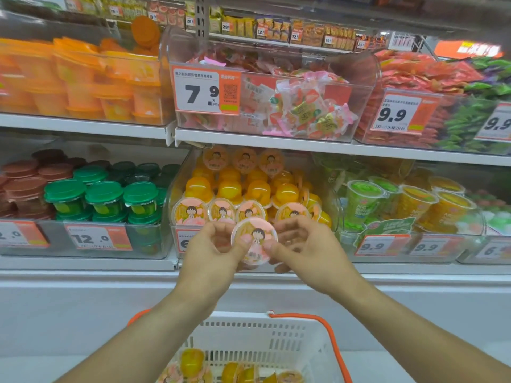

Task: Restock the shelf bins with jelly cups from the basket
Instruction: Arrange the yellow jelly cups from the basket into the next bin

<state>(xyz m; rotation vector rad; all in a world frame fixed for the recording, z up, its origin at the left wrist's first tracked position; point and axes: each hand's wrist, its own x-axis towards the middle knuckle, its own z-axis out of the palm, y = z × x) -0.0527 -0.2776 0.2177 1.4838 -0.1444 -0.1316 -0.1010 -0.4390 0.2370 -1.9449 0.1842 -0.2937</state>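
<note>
Two hands, left hand [213,251] and right hand [300,246], pinch a jelly cup [254,240] before the full bin [177,189].

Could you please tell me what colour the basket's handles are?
Orange, on a white basket; the handle shows clearly in the head view.

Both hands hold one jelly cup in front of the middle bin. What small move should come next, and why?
Probably lift the jelly cup up and forward over the bin's front wall and set it on the front row. Left hand and right hand pinch it just below that row, lid toward the camera like the stocked cups.
</note>
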